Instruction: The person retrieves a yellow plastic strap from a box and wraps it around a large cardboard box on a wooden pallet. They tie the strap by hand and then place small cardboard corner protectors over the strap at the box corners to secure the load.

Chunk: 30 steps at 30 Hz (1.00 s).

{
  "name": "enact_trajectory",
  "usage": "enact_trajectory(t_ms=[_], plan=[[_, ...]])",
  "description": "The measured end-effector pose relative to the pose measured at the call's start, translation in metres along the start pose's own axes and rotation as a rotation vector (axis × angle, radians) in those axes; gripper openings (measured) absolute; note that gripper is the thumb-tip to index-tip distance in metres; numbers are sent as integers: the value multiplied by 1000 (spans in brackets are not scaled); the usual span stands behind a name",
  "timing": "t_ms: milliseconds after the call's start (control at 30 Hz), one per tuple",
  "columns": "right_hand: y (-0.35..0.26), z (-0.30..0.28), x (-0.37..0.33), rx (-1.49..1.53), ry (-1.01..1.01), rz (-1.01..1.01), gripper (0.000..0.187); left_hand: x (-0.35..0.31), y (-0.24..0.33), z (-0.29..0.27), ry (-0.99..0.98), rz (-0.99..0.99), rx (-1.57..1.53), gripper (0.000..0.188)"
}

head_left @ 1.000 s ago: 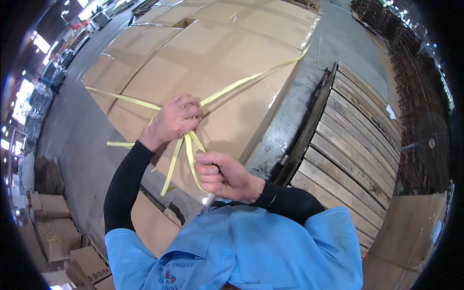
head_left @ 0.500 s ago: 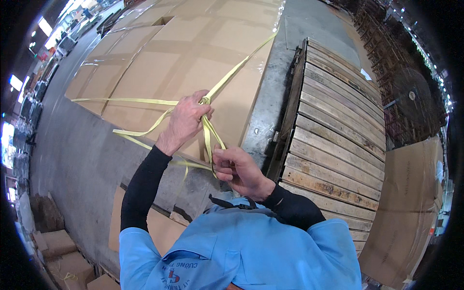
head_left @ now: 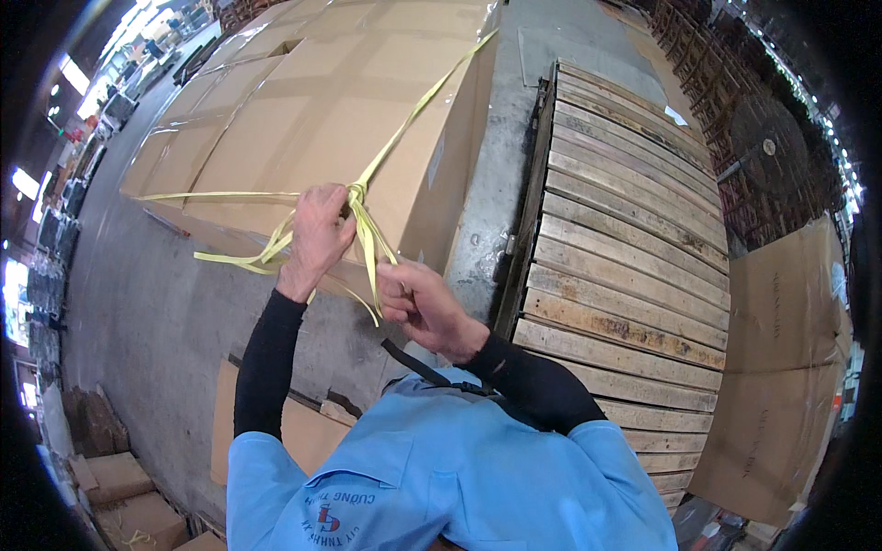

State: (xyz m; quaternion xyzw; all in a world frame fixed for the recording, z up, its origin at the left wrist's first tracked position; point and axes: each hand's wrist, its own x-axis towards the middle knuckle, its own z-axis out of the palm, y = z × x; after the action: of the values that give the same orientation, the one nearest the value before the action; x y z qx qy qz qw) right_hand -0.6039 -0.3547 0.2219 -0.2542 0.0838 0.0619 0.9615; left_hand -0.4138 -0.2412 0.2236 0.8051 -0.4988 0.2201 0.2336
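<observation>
A yellow plastic strap (head_left: 401,131) runs over the top of a large stack of taped cardboard boxes (head_left: 312,101) and gathers in a knot at the near edge. Beside that knot, my left hand (head_left: 317,231) is closed on the strap. My right hand (head_left: 424,308), lower and to the right, pinches a hanging end just below the knot. Loose strap ends dangle between my hands, and more loops hang left of my left wrist. My fingers partly hide the strap.
Right of the boxes lies a slatted wooden platform (head_left: 625,266), with concrete floor between. A large brown carton (head_left: 781,358) leans at the right, near a round fan (head_left: 767,147). Smaller cardboard boxes (head_left: 138,514) sit at lower left; flat cardboard (head_left: 308,439) lies near my body.
Both hands have shifted slightly left in view, still on the strap. The knot looks tighter, and the end at my right hand hangs lower. The boxes' right side shows more.
</observation>
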Motion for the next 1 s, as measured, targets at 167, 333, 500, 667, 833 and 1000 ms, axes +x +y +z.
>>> enact_trajectory(t_ms=[167, 333, 500, 667, 833, 1000], plan=[[7, -11, 1, 36, -8, -37, 9, -13, 3, 4, 91, -8, 13, 26], [8, -16, -3, 51, -39, -96, 13, -17, 4, 1, 99, -23, 11, 27], [9, -20, -6, 116, -50, -76, 8, -14, 2, 1, 47, -17, 20, 25], [13, -22, -12, 93, -59, -78, 7, -20, 4, -1, 50, 2, 57, 22], [15, -12, -18, 83, -112, -99, 9, -19, 14, -16, 13, -10, 35, 27], [11, 20, -19, -75, -102, -133, 11, 5, 25, -26, 2, 64, 236, 36]])
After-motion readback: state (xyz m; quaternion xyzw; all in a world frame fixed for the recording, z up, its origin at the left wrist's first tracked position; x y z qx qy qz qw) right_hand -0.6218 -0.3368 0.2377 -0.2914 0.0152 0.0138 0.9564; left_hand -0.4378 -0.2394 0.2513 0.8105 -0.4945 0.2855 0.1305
